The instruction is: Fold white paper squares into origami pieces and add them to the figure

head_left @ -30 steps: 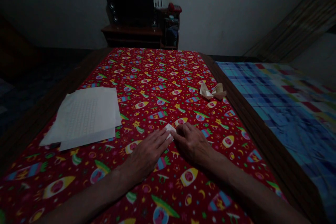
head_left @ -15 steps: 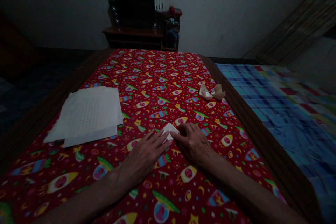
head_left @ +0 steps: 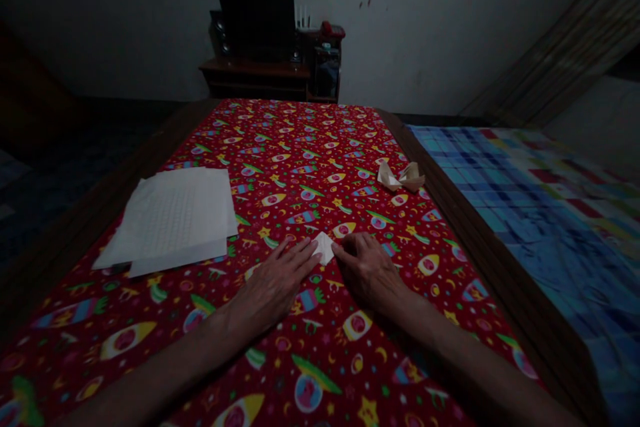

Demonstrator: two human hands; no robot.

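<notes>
No words, numbers, brands or signs could be read. The top white paper sheet [head_left: 173,217] at the left of the tabletop bore rows of fine marks, too small and dim to make out. The small folded white paper [head_left: 324,247] near the middle showed no legible marking, and the red cloth [head_left: 300,147] carried only pictures.

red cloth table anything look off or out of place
Two things look a bit off. The stack of white sheets on the left of the red patterned cloth sits askew, its sheets not lined up. Near the cloth's right edge, a creased tan paper lies bunched up, unlike the flat sheets.
</notes>
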